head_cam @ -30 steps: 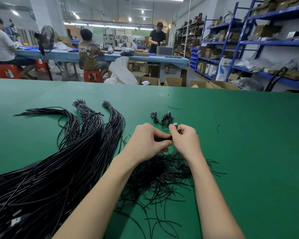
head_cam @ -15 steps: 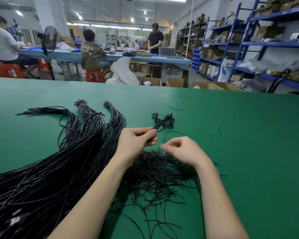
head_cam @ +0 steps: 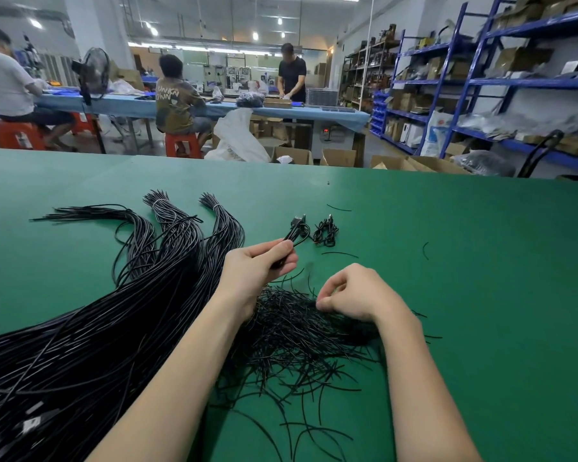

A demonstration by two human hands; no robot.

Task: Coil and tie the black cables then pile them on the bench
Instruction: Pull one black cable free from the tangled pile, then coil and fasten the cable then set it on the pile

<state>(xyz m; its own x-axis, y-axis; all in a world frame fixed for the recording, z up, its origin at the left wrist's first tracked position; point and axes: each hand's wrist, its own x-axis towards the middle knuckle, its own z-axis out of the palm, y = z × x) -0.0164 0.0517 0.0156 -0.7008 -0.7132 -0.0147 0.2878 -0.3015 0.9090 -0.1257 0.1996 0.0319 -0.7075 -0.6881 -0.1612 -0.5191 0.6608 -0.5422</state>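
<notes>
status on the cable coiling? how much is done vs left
Early. Done: one tied coil lies on the green bench. In hand: the left hand grips a coiled cable; the right hand picks at the pile of short black ties, apparently for a tie. Left: the big bundles of uncoiled cables, nearly all the stock.

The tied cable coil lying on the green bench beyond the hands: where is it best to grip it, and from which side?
Pinch the tied cable coil across its narrow bundled middle, coming from above and the near side. It lies flat and apart from other cables, its plug end pointing away.
</notes>
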